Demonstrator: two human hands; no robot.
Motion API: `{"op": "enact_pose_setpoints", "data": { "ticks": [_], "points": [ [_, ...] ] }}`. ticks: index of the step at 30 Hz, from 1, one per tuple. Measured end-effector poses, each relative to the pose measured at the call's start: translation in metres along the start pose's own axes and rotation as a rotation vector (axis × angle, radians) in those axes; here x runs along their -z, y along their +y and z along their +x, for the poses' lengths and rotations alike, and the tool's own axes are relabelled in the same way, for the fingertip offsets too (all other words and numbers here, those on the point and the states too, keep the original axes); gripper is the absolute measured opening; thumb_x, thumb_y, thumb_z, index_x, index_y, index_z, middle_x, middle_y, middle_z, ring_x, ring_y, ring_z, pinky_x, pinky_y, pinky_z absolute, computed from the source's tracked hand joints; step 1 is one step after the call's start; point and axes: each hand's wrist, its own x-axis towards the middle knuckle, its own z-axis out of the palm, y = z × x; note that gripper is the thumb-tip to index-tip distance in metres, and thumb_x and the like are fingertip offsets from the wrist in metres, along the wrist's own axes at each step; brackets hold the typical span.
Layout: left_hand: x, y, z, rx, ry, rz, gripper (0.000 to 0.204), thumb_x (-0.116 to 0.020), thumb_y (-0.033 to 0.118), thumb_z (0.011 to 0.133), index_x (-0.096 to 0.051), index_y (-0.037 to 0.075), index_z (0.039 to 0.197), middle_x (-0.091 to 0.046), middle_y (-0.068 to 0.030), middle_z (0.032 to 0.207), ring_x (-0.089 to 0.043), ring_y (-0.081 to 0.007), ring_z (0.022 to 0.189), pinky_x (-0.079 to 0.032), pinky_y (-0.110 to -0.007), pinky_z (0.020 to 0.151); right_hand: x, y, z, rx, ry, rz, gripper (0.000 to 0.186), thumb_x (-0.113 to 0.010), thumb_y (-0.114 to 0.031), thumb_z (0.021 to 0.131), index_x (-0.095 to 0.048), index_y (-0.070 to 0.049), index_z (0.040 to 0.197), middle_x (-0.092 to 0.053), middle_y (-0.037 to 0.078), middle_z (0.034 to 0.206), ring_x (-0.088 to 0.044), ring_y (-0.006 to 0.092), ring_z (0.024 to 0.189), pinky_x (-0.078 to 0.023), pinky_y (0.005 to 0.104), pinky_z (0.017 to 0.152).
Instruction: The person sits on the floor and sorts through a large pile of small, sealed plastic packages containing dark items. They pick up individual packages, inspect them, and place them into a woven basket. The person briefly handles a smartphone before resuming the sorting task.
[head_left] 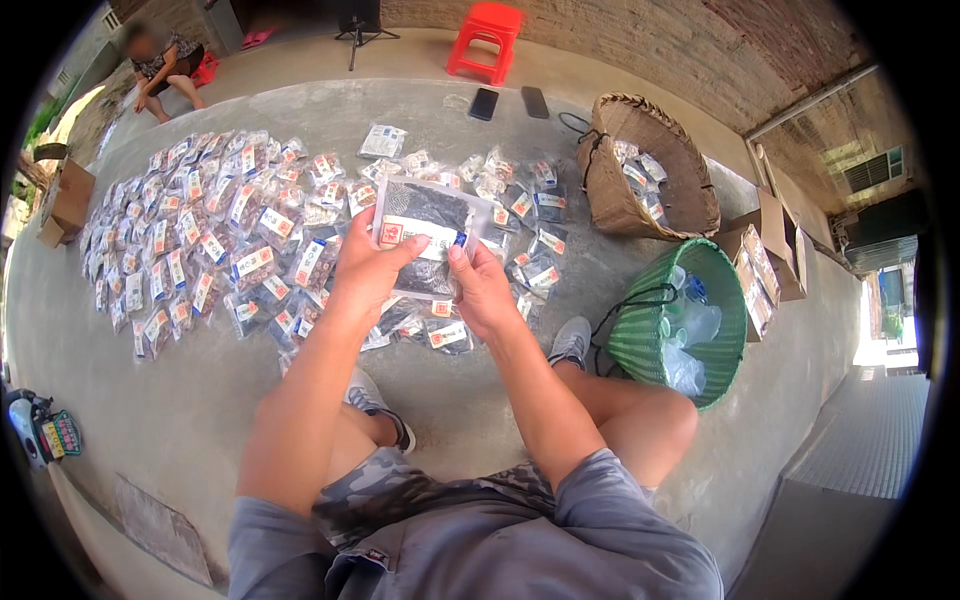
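Note:
Between my hands is a flat clear plastic packet (pixel 425 208) of dark contents, with a white, red and blue label across its middle. My left hand (pixel 372 258) grips its left side, thumb lying over the label. On the lower right edge my right hand (pixel 482 285) pinches it, thumb on the front near the label's blue end. Fingers behind the packet are hidden. Beneath and beyond it, many similar labelled packets (pixel 240 215) lie spread over the concrete floor, mostly to the left. One paler packet (pixel 383 141) rests at the far edge of the spread.
To the right stand a brown woven basket (pixel 690 190) with a few packets inside and a green basket (pixel 640 335) holding clear plastic. Cardboard boxes (pixel 770 240) are beyond them. Two phones (pixel 484 104) and a red stool (pixel 486 40) are at the back. A person (pixel 165 65) sits far left.

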Motion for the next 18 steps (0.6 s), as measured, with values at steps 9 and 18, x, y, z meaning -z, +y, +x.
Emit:
{"op": "enact_pose_setpoints", "data": {
  "ticks": [9,18],
  "points": [
    [-0.001,0.008,-0.005,0.137,0.117,-0.252,0.032,-0.078,0.015,0.088,-0.062,0.003,0.113,-0.071,-0.0087,0.100,-0.068,-0.0154,0.087,-0.054,-0.032,0.079,0.005,-0.005,-0.012,-0.140,-0.110,0.076,0.028,-0.070,-0.020,0.096,-0.060,-0.008,0.119,-0.070,0.004,0.100,-0.068,0.0131,0.071,-0.051,0.0241,0.057],
    [-0.002,-0.001,-0.013,0.259,-0.053,-0.041,0.043,-0.080,0.014,0.085,-0.062,0.001,0.122,-0.072,-0.0075,0.105,-0.069,-0.0148,0.091,-0.053,-0.029,0.075,0.005,-0.024,-0.017,-0.139,0.163,0.057,0.035,-0.072,-0.019,0.096,-0.054,-0.005,0.122,-0.069,0.009,0.113,-0.069,0.0183,0.098,-0.060,0.0352,0.081]
  ]
}}
